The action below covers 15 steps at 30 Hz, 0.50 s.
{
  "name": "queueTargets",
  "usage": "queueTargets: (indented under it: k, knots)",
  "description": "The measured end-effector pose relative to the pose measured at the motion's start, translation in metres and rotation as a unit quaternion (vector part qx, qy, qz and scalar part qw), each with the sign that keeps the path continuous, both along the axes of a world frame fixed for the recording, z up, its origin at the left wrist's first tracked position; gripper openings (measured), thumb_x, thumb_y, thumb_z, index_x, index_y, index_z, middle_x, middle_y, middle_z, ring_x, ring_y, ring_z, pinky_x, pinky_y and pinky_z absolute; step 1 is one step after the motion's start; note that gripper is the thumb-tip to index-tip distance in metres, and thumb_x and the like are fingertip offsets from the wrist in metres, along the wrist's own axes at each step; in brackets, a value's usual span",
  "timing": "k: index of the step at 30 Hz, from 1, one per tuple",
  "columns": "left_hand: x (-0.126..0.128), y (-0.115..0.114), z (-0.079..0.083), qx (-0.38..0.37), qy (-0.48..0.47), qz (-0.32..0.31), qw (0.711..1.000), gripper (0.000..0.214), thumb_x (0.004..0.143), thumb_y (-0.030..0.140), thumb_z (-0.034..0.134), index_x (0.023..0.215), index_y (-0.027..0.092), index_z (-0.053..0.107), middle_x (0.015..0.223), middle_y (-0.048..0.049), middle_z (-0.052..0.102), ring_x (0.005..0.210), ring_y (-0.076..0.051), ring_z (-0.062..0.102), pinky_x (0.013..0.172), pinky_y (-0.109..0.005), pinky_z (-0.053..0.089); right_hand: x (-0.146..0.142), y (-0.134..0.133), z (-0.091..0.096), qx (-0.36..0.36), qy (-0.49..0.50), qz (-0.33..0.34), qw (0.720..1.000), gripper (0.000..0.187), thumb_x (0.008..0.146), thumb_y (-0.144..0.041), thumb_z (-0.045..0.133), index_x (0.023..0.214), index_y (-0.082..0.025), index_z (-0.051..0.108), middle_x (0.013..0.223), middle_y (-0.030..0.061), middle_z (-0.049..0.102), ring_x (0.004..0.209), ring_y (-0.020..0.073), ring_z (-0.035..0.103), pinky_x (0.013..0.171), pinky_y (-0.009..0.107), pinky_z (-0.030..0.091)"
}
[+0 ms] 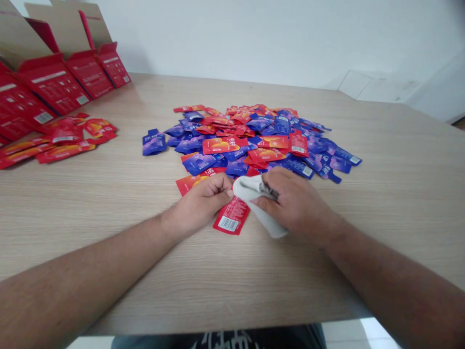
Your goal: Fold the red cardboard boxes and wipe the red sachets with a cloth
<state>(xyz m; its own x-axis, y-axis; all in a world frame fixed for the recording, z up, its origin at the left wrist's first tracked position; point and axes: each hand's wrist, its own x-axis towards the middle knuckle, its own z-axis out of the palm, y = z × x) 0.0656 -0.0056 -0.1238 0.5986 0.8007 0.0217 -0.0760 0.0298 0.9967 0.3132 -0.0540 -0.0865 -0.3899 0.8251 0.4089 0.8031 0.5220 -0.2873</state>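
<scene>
My left hand (203,202) is closed, pinching the top of a red sachet (231,218) that lies on the wooden table (109,203). My right hand (294,201) is curled round a white cloth (259,208), which rests over the sachet's right edge. Just beyond both hands spreads a big pile of red and blue sachets (254,140).
Several open red cardboard boxes (54,80) stand at the far left. A row of red sachets (54,140) lies in front of them. One blue sachet (154,143) sits apart, left of the pile. A white wall runs behind the table.
</scene>
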Motion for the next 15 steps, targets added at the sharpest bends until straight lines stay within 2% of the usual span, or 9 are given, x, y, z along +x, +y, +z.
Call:
queueTargets:
  k: [3,8,12,15]
  knots:
    - [0.0005,-0.0013,0.0007,0.001,-0.011,0.002,1.0,0.035,0.095,0.044,0.078,0.085,0.019,0.055,0.067,0.0057,0.055,0.055,-0.009,0.043,0.053,-0.022,0.035,0.0028,0.0036,-0.0008,0.043,0.025,-0.067,0.997,0.026,0.1,-0.032,0.074,0.089,-0.024,0.052,0.091,0.005,0.062,0.087,0.0255,0.059,0.076,0.035,0.042]
    - [0.0003,-0.0021,0.0012,0.001,0.005,0.006,1.0,0.034,0.093,0.043,0.08,0.087,0.019,0.057,0.069,0.0048,0.057,0.056,-0.009,0.045,0.053,-0.022,0.036,0.001,0.0002,0.0004,0.01,0.002,0.02,1.0,0.018,0.102,-0.03,0.071,0.095,-0.023,0.056,0.096,0.0054,0.063,0.09,0.0253,0.059,0.078,0.034,0.044]
    - [-0.0006,-0.001,-0.0003,0.013,-0.008,0.01,1.0,0.034,0.095,0.043,0.078,0.085,0.019,0.056,0.067,0.0052,0.056,0.055,-0.009,0.044,0.053,-0.022,0.036,0.0008,0.0001,0.0003,0.02,0.012,-0.047,0.999,0.024,0.102,-0.034,0.074,0.092,-0.023,0.055,0.094,0.0049,0.062,0.087,0.025,0.058,0.076,0.035,0.042]
    - [-0.0009,-0.0008,-0.0008,0.011,0.01,0.009,1.0,0.032,0.095,0.043,0.078,0.088,0.019,0.058,0.07,0.004,0.058,0.057,-0.01,0.046,0.054,-0.022,0.037,-0.0004,-0.0009,-0.0001,0.006,0.002,-0.024,1.0,0.023,0.101,-0.033,0.074,0.093,-0.023,0.056,0.095,0.0047,0.062,0.087,0.0248,0.058,0.076,0.034,0.042]
